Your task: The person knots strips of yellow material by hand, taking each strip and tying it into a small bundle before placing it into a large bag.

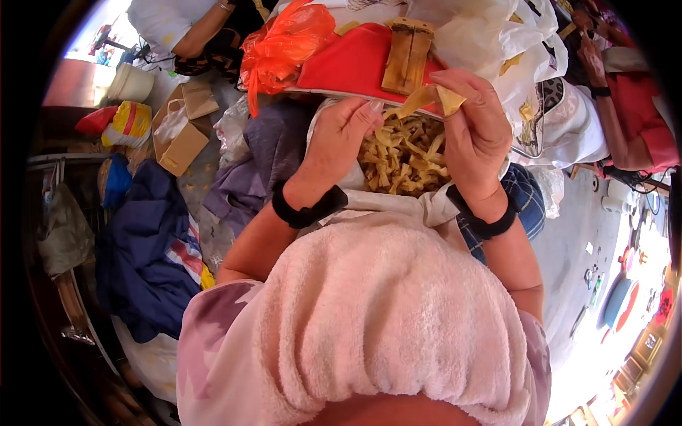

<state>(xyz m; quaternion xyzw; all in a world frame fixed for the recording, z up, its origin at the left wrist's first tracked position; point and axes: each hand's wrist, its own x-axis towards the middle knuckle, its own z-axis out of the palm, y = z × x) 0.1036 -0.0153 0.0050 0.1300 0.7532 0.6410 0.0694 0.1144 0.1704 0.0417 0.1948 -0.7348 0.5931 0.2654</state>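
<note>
My right hand pinches a flat, pale yellow strip, folded over near the thumb and fingertips. The strip's other end runs left to the closed fingertips of my left hand, where a whitish, see-through bit also shows. Below both hands, a heap of curled yellow-brown strips lies in a pale cloth spread over my lap. Just beyond my hands, a small wooden block with a slot down its middle rests on a red surface.
An orange-red plastic bag sits at the far left of the work surface, a white plastic bag at the far right. On the floor to the left are an open cardboard box and dark blue cloth. Other people work at both sides.
</note>
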